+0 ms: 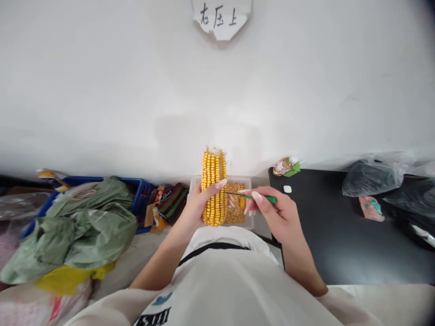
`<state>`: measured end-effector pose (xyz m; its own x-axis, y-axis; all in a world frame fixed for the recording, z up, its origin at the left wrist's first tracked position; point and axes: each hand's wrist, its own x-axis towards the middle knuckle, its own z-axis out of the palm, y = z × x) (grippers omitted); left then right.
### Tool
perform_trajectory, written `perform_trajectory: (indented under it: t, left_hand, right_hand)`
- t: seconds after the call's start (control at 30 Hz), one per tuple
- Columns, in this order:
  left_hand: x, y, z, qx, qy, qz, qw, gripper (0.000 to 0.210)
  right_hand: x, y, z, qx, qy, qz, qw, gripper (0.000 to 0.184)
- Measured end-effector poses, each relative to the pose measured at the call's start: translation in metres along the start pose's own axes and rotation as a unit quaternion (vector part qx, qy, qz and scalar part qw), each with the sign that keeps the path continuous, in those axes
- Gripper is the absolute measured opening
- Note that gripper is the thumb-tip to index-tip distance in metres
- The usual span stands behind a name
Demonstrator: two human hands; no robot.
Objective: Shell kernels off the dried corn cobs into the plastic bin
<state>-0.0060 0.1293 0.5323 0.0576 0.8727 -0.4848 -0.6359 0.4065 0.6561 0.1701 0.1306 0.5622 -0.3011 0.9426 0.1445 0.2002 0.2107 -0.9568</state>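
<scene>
My left hand (200, 199) grips a yellow corn cob (213, 190) that stands nearly upright, its thumb lying across the kernels. A strip along the cob's right side looks bare of kernels. In my right hand (277, 210) is a small screwdriver-like tool (270, 198) with a green handle and a thin dark shaft. The shaft points left, and its tip is at the cob's right side, beside my left thumb. Below both hands is a clear plastic bin (249, 184) with loose kernels (235, 217) and cob pieces inside; the cob hides its left part.
At the right stands a black table (333, 235) with a bottle (284, 166), a small white case (287, 189), a pink packet (371, 208) and dark plastic bags (372, 177). To the left, green cloth (98, 226) fills a blue crate (140, 199). A white wall (136, 90) rises ahead.
</scene>
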Motion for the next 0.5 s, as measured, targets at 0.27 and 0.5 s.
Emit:
perform_trajectory:
  t: [0.27,0.5]
  left_hand:
    - [-0.021,0.010,-0.027,0.053,-0.051,-0.017,0.997,0.038]
    - [-0.024,0.017,-0.041,0.095,-0.047,-0.004,0.994,0.038]
  right_hand:
    - [-0.003,-0.020,0.013,-0.232,-0.123,-0.054,0.963,0.024]
    - [-0.005,-0.019,0.033,-0.307,-0.143,-0.102,0.935,0.027]
